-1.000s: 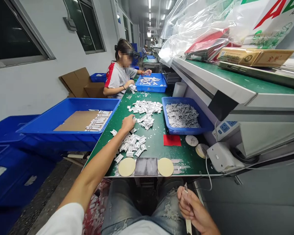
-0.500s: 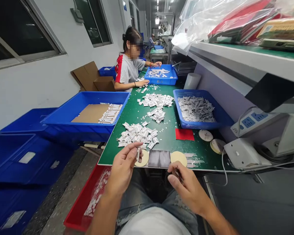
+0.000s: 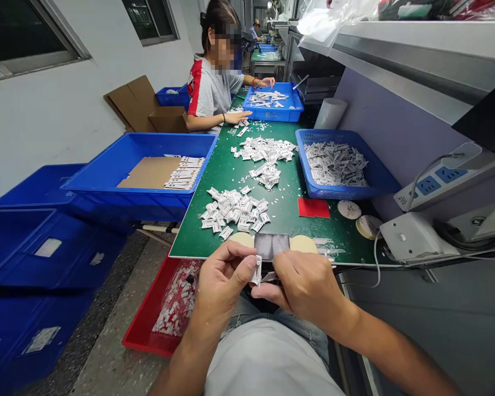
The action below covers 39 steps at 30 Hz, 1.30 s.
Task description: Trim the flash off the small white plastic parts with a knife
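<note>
white label (image 3: 256, 269), long axis upright

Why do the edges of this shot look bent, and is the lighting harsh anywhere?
In the head view, the wide lens stretches the edges, bending the white shelf and enlarging the nearby left hand and right hand; also in the head view, the light looks soft and even, with faint shadows and little glare.

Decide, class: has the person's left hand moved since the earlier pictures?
Yes: the left hand has drawn back from the white pile to the green bench's near edge.
</note>
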Tool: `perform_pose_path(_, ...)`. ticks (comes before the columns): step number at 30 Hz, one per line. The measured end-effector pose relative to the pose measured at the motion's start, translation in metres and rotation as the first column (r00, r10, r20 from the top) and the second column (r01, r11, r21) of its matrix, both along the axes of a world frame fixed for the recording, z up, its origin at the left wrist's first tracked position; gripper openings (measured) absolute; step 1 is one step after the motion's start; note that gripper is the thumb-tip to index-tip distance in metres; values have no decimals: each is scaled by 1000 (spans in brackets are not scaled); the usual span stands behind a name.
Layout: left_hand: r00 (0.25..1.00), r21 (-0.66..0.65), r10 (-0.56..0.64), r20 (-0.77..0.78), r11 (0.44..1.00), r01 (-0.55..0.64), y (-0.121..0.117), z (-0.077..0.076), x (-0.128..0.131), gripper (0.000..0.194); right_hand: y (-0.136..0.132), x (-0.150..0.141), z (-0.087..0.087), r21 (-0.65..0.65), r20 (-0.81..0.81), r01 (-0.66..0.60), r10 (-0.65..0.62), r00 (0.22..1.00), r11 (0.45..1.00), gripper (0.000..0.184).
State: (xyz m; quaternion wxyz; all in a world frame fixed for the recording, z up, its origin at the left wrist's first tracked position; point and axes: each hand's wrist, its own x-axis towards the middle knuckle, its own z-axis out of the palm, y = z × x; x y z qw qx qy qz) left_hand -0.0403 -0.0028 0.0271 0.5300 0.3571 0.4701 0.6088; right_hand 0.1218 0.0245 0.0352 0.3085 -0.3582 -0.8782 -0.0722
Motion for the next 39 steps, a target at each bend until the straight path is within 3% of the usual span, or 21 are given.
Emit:
perform_pose_path(7, 998, 6, 63, 11, 998, -63, -4, 1, 4, 12, 0, -1, 1, 42, -1, 59, -59, 998, 997, 63)
perform_pose_path(24, 999, 1, 54, 7, 999, -54, -6, -1, 5, 9, -5, -2, -2, 57, -16, 108, -107, 994, 993, 62)
perform_pose_path(30, 998, -26, 63, 11, 998, -62, -6, 2, 7, 12, -6, -2, -7, 71, -40, 74, -71, 997, 995, 59)
perform_pose_path(33, 996, -40, 87, 8, 995, -86, -6, 4, 11, 18, -5, -1, -11, -2, -135, -49, 48, 990, 999, 61)
perform_pose_path(35, 993, -14, 114, -38, 993, -115, -6, 5, 13, 19, -4, -2, -11, -159, -270, -203, 155, 950, 966, 59)
perform_pose_path(36, 989, 9, 129, -68, 992, -129, -6, 6, 14, 19, -4, -2, -9, -269, -348, -280, 178, 920, 922, 55)
perform_pose_path(39, 993, 74, 82, -85, 994, -76, -7, 6, 14, 24, -6, -2, -3, -576, -523, -443, 107, 846, 687, 38)
